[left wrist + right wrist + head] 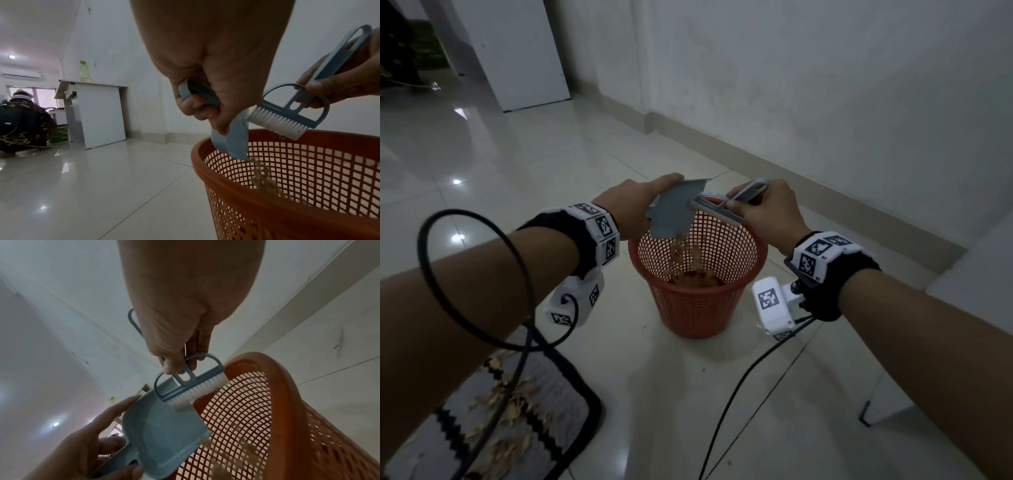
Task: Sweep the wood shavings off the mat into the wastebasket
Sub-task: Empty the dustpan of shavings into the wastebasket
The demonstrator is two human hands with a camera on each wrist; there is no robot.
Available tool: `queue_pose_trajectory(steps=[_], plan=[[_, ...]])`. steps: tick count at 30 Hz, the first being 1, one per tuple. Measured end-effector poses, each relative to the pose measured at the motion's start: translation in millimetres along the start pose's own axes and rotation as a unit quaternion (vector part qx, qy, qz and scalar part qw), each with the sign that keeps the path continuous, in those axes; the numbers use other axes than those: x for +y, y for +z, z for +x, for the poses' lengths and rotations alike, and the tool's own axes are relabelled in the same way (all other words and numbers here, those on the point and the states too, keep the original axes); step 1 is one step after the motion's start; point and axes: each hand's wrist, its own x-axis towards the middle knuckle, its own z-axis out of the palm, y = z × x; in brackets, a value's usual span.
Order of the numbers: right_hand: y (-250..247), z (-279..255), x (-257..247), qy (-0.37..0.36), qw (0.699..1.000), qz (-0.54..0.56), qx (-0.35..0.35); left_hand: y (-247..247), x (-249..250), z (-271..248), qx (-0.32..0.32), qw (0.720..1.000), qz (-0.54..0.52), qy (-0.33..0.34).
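My left hand (635, 205) grips the handle of a small blue dustpan (676, 209), tilted steeply over the orange mesh wastebasket (698, 298). Brown wood shavings (686, 251) fall from its lip into the basket, where more lie at the bottom. My right hand (763, 209) holds a blue hand brush (729, 205) by its handle, its white bristles (277, 123) at the pan's upper edge above the basket rim (205, 165). In the right wrist view the dustpan (164, 431) looks nearly bare. The grey mat (517, 418) at the lower left carries several shavings (506, 407).
A glossy tiled floor (500, 154) surrounds the basket. A wall with a skirting board (791, 178) runs behind it. A white cabinet (517, 54) stands at the far left. Black cables (739, 383) trail over the floor and mat. A person (22, 123) crouches far off.
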Motion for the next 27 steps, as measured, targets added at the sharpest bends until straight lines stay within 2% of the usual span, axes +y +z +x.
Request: queue_pose_trajectory(steps=[7, 10, 16, 20, 24, 27], plan=[[6, -3, 9, 0.059, 0.998, 0.022, 0.012, 1, 5, 0, -0.007, 1.000, 0.010, 0.004], [8, -3, 13, 0.094, 0.995, 0.031, 0.029, 0, 7, -4, 0.001, 1.000, -0.030, 0.001], [16, 4, 17, 0.140, 0.984, 0.081, 0.073, -7, 6, -17, 0.031, 0.988, -0.136, -0.063], [28, 6, 15, 0.166, 0.973, 0.143, 0.078, -9, 12, -20, -0.008, 0.986, -0.154, -0.068], [28, 2, -2, 0.146, 0.978, 0.124, 0.085, 5, 14, -21, -0.049, 0.988, -0.113, -0.091], [24, -1, -10, 0.125, 0.984, 0.076, 0.099, 12, 16, -21, -0.043, 0.988, -0.109, -0.102]])
